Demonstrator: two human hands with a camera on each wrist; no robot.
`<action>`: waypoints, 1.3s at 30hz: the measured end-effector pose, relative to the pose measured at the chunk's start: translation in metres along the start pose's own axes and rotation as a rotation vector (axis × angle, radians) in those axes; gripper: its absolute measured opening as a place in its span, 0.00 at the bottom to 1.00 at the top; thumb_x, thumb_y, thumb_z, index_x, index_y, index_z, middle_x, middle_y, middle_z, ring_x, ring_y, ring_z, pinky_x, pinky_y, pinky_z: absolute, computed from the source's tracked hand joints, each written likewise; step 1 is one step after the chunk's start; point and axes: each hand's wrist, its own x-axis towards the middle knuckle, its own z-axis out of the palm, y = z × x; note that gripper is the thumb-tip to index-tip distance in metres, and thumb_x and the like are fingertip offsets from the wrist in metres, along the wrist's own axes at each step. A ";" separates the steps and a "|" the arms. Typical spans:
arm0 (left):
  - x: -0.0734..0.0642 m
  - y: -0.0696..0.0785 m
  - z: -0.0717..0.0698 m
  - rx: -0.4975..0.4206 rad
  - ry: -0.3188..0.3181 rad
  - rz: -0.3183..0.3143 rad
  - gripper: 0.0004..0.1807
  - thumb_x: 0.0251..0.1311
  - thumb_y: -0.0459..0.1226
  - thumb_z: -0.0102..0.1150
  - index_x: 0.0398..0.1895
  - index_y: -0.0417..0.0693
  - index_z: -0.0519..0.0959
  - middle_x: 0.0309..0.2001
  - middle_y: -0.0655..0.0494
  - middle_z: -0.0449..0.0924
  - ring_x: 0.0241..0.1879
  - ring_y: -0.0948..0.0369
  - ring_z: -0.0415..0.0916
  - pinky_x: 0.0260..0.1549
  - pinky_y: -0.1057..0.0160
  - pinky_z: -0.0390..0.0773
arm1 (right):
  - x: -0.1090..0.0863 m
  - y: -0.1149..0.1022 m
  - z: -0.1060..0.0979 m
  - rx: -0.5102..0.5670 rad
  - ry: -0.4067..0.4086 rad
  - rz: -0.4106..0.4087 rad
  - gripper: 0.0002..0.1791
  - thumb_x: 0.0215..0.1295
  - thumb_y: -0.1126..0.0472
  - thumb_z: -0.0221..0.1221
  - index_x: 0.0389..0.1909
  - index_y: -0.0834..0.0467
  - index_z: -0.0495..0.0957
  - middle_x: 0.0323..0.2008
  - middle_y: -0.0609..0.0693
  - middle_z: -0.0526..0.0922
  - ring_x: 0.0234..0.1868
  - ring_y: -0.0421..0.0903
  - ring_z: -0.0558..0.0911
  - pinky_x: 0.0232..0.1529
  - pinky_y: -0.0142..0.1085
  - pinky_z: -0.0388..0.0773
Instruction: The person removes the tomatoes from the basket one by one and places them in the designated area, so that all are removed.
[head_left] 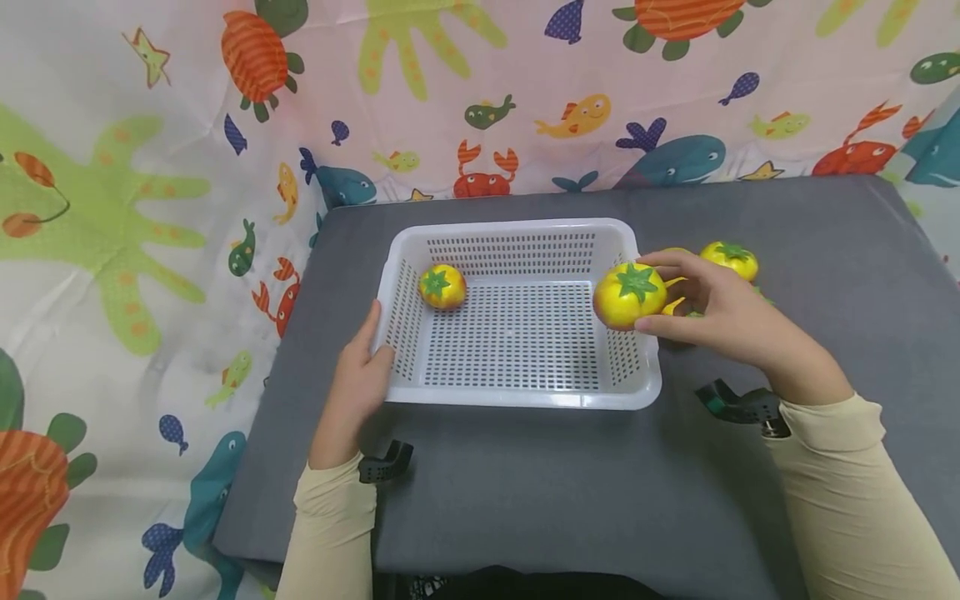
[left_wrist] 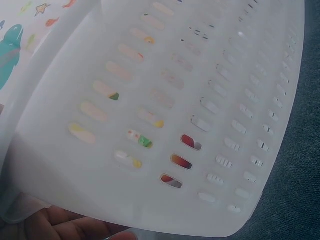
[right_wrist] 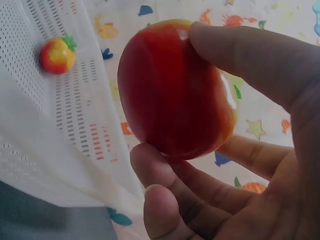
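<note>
We see a yellow-and-red fruit [head_left: 628, 297] with a green leafy top at the three o'clock rim of the white basket [head_left: 517, 397], pinched between the thumb and fingertips of the right hand [head_left: 716, 304]. Of the two hands, the left hand [head_left: 356, 379] grips the basket at nine o'clock. Inside, toward ten o'clock, we find a second fruit [head_left: 442, 287]. Past three o'clock, partly hidden by the right hand, we make out more fruits [head_left: 731, 260] on the grey bench [head_left: 540, 475]. At twelve o'clock hangs a sea-creature cloth [head_left: 427, 133].

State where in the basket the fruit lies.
In the head view, the fruit lies at the left end of the basket, towards the left hand.
</note>
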 end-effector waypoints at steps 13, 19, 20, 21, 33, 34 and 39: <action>-0.001 0.002 0.001 0.009 0.009 -0.009 0.40 0.76 0.36 0.41 0.85 0.74 0.45 0.80 0.51 0.63 0.62 0.47 0.80 0.49 0.42 0.86 | -0.022 0.021 -0.009 -0.001 0.024 0.054 0.41 0.63 0.57 0.74 0.75 0.52 0.68 0.60 0.53 0.76 0.51 0.51 0.80 0.42 0.29 0.84; -0.002 0.001 0.001 -0.006 0.014 -0.010 0.40 0.77 0.35 0.41 0.85 0.74 0.45 0.79 0.50 0.64 0.60 0.46 0.82 0.45 0.44 0.87 | -0.030 0.031 -0.012 -0.040 0.038 0.077 0.40 0.63 0.55 0.74 0.74 0.55 0.68 0.60 0.56 0.77 0.51 0.55 0.80 0.42 0.25 0.82; -0.002 0.001 0.001 -0.006 0.015 -0.011 0.40 0.77 0.35 0.41 0.86 0.73 0.45 0.79 0.50 0.64 0.60 0.46 0.82 0.46 0.44 0.87 | -0.031 0.033 -0.012 -0.041 0.039 0.074 0.41 0.64 0.56 0.74 0.75 0.56 0.68 0.60 0.57 0.77 0.51 0.54 0.80 0.42 0.25 0.81; -0.002 0.001 0.001 -0.005 0.014 -0.012 0.40 0.77 0.34 0.41 0.86 0.73 0.45 0.79 0.50 0.64 0.60 0.46 0.82 0.46 0.44 0.87 | -0.033 0.035 -0.012 -0.040 0.042 0.078 0.41 0.64 0.56 0.74 0.74 0.56 0.68 0.61 0.57 0.76 0.50 0.52 0.80 0.42 0.24 0.81; -0.003 -0.001 0.002 0.011 -0.001 0.000 0.40 0.77 0.34 0.40 0.86 0.71 0.43 0.80 0.50 0.61 0.63 0.47 0.79 0.54 0.40 0.83 | -0.052 0.057 -0.007 0.024 0.093 0.105 0.40 0.66 0.58 0.72 0.75 0.57 0.65 0.66 0.55 0.71 0.46 0.32 0.79 0.43 0.19 0.79; -0.003 -0.001 0.002 0.012 0.000 0.001 0.40 0.77 0.34 0.40 0.86 0.71 0.43 0.81 0.51 0.61 0.63 0.47 0.79 0.54 0.40 0.83 | -0.054 0.059 -0.007 0.027 0.097 0.107 0.40 0.66 0.57 0.72 0.75 0.57 0.65 0.66 0.55 0.70 0.46 0.32 0.79 0.43 0.19 0.79; -0.003 0.000 0.002 0.021 0.004 0.001 0.40 0.77 0.34 0.40 0.86 0.71 0.43 0.81 0.51 0.61 0.63 0.47 0.79 0.53 0.41 0.83 | -0.060 0.068 -0.006 0.034 0.110 0.116 0.41 0.67 0.57 0.71 0.76 0.59 0.63 0.69 0.62 0.69 0.47 0.28 0.77 0.42 0.18 0.77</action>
